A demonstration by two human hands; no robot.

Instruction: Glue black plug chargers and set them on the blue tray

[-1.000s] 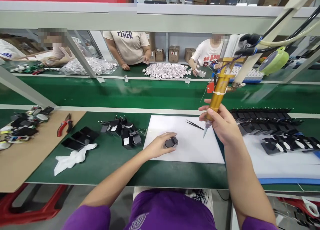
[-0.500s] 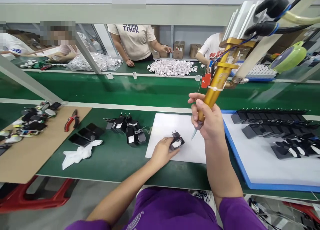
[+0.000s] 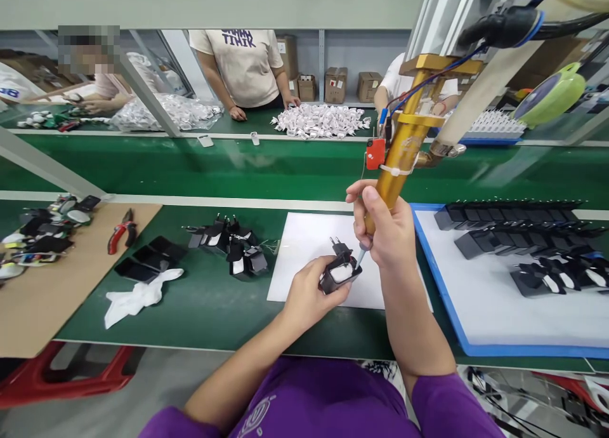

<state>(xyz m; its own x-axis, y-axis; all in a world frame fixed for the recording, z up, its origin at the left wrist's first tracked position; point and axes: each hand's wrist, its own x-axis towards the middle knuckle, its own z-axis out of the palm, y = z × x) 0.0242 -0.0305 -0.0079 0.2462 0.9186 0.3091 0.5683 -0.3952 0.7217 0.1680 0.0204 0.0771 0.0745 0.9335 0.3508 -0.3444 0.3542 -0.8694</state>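
Observation:
My left hand grips a small black plug adapter with a white inner part, lifted just above the white sheet, its two pins pointing up. My right hand is wrapped round a gold dispensing gun that hangs from hoses overhead. The gun's thin tip touches the right edge of the adapter.
A pile of black adapters lies left of the sheet, with flat black covers and a white cloth beyond. Red pliers rest on cardboard. Rows of black adapters fill a blue-edged tray on the right. Other people work across the green conveyor.
My left hand lifted the adapter off the white sheet and tilted it up. My right hand brought the gun down and left until its tip met the adapter.

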